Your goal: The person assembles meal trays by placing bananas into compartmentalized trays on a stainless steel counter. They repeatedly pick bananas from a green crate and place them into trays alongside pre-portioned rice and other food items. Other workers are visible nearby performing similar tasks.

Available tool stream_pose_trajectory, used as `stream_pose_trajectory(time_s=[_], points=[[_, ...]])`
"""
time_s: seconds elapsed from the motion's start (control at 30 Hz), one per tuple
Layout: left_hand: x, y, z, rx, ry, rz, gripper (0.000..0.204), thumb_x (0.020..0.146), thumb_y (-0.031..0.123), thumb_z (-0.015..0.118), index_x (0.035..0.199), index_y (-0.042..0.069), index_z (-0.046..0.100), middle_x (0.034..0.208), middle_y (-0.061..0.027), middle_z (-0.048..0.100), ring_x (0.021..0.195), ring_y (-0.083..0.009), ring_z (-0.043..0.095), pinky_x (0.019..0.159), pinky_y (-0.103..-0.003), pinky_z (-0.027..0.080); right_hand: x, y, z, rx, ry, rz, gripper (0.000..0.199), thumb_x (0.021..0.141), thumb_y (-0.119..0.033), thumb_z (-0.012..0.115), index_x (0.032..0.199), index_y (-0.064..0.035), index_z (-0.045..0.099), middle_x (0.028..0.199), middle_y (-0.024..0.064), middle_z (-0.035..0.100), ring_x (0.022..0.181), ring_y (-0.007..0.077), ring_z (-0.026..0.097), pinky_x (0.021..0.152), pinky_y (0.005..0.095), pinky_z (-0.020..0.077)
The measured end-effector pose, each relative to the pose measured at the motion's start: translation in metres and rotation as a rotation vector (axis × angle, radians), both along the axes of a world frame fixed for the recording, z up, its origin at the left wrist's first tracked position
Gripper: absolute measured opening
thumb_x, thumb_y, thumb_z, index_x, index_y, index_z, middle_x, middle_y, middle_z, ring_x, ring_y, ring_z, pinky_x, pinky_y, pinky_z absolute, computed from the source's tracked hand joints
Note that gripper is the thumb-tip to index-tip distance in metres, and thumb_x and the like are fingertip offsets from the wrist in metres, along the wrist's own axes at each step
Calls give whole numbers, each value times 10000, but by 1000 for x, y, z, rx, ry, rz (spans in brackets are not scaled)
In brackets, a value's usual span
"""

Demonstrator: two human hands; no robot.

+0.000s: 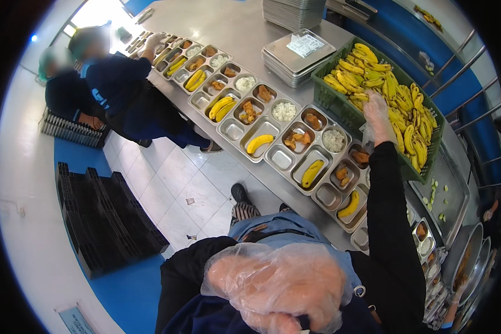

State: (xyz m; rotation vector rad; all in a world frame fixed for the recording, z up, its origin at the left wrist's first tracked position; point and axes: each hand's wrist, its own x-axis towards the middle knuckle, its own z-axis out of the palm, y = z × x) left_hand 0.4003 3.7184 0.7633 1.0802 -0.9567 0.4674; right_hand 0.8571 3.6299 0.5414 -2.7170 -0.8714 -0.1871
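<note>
My right hand (378, 118), in a clear plastic glove, reaches into a green crate (331, 99) heaped with yellow bananas (392, 89). Its fingers close down on a banana near the middle of the pile, and the fingertips are partly hidden. Close to my chest, my left hand (275, 281) is also in a clear loose glove, its fingers curled in. What it holds, if anything, is hidden. Steel compartment trays line the counter before me. The nearest ones hold one banana each, such as this banana (313, 173), with rice (333, 140) and browned food pieces (298, 141).
Two people in dark clothes stand at the left, one person's gloved hand (157, 39) over the far trays. Stacked lidded trays (298, 53) stand behind the row. Black pallets (103, 214) lie on the floor. Metal pans (467, 259) and another gloved hand (458, 289) are at lower right.
</note>
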Motion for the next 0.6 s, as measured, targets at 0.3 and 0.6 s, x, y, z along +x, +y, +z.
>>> stream_pose_trajectory(time_s=[0.3, 0.6], points=[[8, 134, -18, 294, 159, -225, 330, 1027, 361, 494, 943, 62, 607, 916, -93, 646, 902, -276, 626, 830, -448, 514, -164, 56, 36, 1028, 314, 15, 361, 961, -220, 656, 1245, -26, 546, 1056, 73, 663, 881, 122, 629, 773, 281, 545], [26, 275, -156, 1047, 1221, 337, 326, 969, 317, 579, 1059, 7, 614, 902, -196, 676, 873, -352, 664, 807, -426, 500, -301, 227, -110, 575, 863, -407, 573, 956, -259, 609, 1398, -28, 327, 1054, 247, 636, 882, 325, 686, 697, 443, 581]])
